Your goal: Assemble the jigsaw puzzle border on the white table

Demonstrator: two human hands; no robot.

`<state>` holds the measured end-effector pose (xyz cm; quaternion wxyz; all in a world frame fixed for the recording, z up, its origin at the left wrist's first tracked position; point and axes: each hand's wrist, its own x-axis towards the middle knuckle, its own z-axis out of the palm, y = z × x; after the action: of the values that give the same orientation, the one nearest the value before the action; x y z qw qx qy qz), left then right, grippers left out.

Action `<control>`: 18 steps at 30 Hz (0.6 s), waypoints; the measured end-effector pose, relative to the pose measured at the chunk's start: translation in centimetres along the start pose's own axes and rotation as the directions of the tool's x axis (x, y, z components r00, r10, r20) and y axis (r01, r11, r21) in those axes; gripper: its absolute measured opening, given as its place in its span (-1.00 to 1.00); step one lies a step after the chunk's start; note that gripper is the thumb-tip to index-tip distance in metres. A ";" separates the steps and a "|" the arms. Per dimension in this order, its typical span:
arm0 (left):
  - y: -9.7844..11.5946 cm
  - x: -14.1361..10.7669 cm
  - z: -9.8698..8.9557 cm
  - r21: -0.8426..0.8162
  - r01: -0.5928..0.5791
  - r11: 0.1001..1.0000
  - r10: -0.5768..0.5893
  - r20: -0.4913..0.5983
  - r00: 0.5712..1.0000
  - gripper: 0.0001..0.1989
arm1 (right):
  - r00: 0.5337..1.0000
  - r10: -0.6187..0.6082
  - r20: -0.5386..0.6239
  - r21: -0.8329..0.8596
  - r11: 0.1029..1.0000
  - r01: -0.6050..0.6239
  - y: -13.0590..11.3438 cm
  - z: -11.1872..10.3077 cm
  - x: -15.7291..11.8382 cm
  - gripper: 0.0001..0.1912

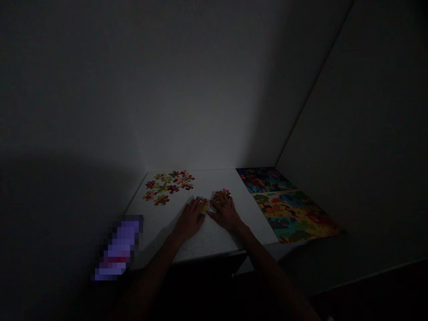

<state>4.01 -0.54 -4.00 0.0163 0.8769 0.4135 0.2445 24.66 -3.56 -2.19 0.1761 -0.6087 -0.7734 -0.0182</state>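
Note:
My left hand [190, 218] and my right hand [225, 211] lie palm down on a white speckled table [207, 240], fingertips nearly meeting. Under and between my fingertips are a few jigsaw pieces [214, 200], partly hidden, in yellow-green and red. Neither hand visibly grips them. Further left on the table lies a loose group of multicoloured jigsaw pieces [169, 187], out of reach of my fingers. To the right of my right hand lies a colourful printed puzzle picture [287, 209], in blue, green and yellow.
The room is dim. Pale walls rise behind the table and meet at the back right. A pixelated purple-and-white object [118, 247] sits beyond the table's left edge. My forearms cross the table's front edge [214, 255].

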 end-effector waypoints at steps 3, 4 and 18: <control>0.0 -1.1 -0.3 -0.009 0.005 1.000 -0.005 -0.034 0.999 -0.51 | 1.000 -0.009 0.020 0.010 1.000 0.009 -0.6 -0.3 -0.8 -0.42; 0.0 -1.4 -0.5 -0.013 0.014 1.000 -0.015 -0.044 0.999 -0.52 | 0.999 -0.009 0.034 0.016 1.000 0.008 -0.8 -0.4 -1.0 -0.42; 0.6 -0.9 -1.8 -0.009 0.153 0.988 -0.153 -0.070 0.986 -0.60 | 0.989 -0.121 0.082 0.101 0.989 0.112 -3.1 -1.2 -3.9 -0.42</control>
<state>3.20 -1.92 -2.63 0.0218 0.8334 0.4795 0.2739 22.79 -8.27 -1.60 0.1695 -0.5535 -0.8146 0.0355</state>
